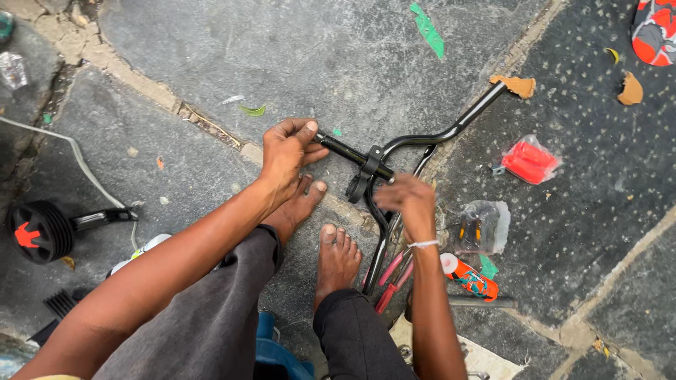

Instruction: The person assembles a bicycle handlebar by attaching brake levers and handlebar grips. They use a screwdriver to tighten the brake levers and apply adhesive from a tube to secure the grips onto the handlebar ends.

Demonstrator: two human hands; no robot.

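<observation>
Gripped at its end by the closed left hand [285, 151], the black handlebar [415, 141] is worked at its clamp by the blurred right hand [408, 200], whose grasp cannot be told; slipping fingers could be pinched.

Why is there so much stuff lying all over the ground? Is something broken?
Nothing looks broken. Loose parts lie scattered on the stone paving: a small black wheel on its side, bagged red parts, bagged pedals, plus green scraps. The left hand and blurred right hand are on black handlebars.
</observation>
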